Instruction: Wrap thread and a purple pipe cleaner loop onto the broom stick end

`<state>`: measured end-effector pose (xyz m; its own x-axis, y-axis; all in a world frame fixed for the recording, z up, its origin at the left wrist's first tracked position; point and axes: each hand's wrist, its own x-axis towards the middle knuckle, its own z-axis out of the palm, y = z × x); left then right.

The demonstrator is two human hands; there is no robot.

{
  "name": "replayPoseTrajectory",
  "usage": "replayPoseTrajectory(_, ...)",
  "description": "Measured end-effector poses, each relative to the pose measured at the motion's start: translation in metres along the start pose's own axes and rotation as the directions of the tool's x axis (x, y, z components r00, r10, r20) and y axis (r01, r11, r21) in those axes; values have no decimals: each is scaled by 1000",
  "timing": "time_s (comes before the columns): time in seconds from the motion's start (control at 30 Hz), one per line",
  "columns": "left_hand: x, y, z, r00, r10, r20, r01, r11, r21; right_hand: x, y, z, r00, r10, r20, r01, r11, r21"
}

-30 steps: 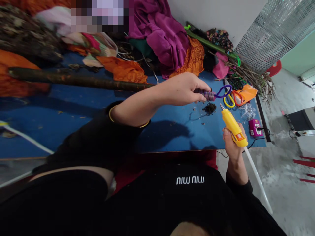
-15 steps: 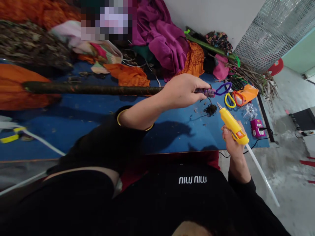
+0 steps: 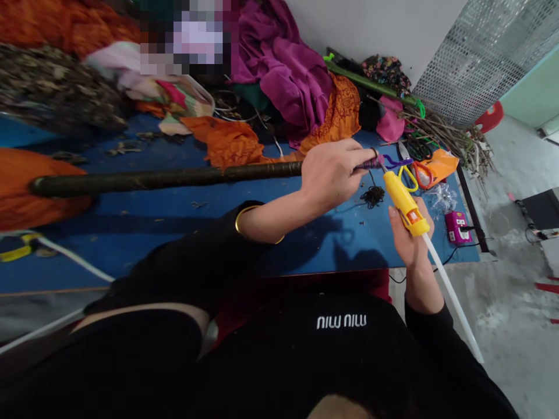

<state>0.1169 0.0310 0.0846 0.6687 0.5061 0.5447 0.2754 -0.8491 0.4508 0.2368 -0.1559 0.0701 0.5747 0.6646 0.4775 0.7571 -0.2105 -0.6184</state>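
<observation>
- Two hands at work above the counter (image 3: 140, 256), both near its right end.
- Left hand (image 3: 329, 171): fingers closed round the right end of the stick (image 3: 166, 178), next to the purple-pink wrap (image 3: 371, 164).
- Stick lies crosswise, roughly parallel to the front edge; far left end sits over orange cloth (image 3: 56, 157).
- Purple loop (image 3: 395, 163) projects right from the wrap.
- Right hand (image 3: 413, 233): fingers wrapped round the glue gun (image 3: 404, 201), nozzle up at the wrap; can't tell if touching.
- White rod (image 3: 452, 294) exits the gun's back, crosses the front edge, hangs over the floor (image 3: 519, 302).
- Right wrist is about over the front edge.
- Best room: blue strip between stick and front edge, left of the gun. Dark tangle (image 3: 372, 196) and crumbs sit on it.
- Tight to the right: scissors (image 3: 403, 152), orange packet (image 3: 444, 164), clear plastic (image 3: 444, 198), pink box (image 3: 457, 227), all just inside the dark-trimmed right edge.
- Tight behind: purple cloth (image 3: 297, 70), twigs (image 3: 467, 145) overhanging the right edge.
</observation>
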Motion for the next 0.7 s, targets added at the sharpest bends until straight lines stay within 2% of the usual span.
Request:
replayPoseTrajectory(0.17, -1, 5, 0, 999, -35, 15, 35, 999, 15, -3, -2, 4, 999, 32, -8, -32, 999, -16)
replayPoseTrajectory(0.47, -3, 4, 2, 1000, -16, -14, 16, 1000, -9, -3, -1, 9, 997, 80, 13, -80, 997, -6)
replayPoseTrajectory(0.7, -3, 9, -1, 998, -60, 36, 59, 998, 19, 0, -7, 8, 992, 121, 36, -120, 992, -29)
